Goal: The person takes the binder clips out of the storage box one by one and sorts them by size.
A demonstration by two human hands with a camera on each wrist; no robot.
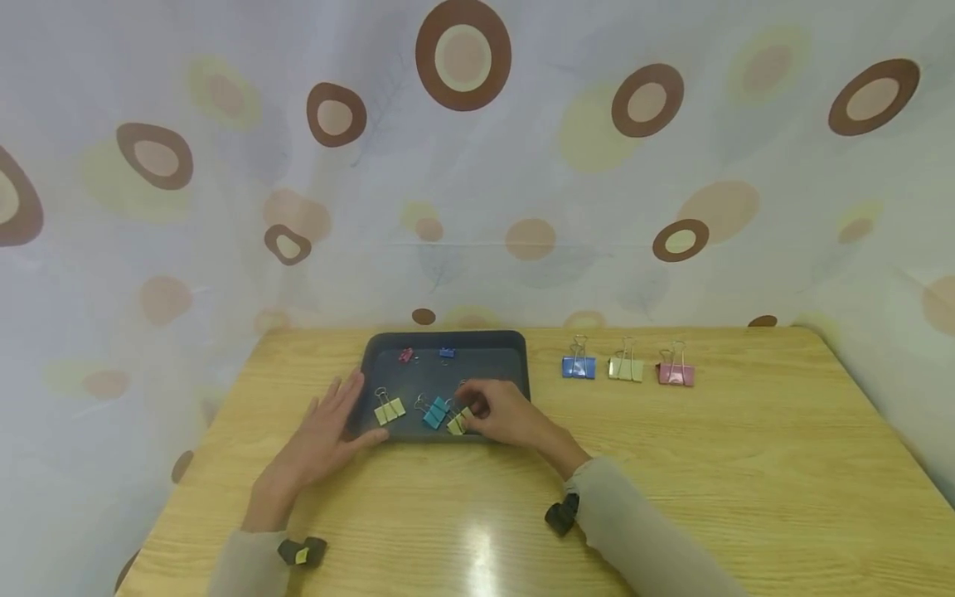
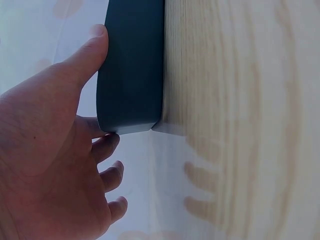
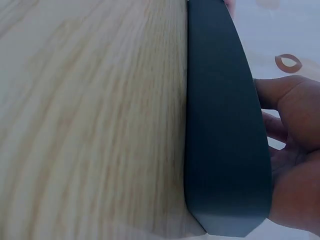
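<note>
Right hand (image 1: 511, 410) holds a yellow clip (image 1: 455, 426) (partly covered)

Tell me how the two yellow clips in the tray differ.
Contact: the right yellow clip has the right hand on it; the left yellow clip is touched by neither hand.
Visibility: the left yellow clip shows whole; fingers partly cover the right yellow clip.
Place: they lie on opposite sides of the teal clip.
Shared: both are yellow with wire handles.
</note>
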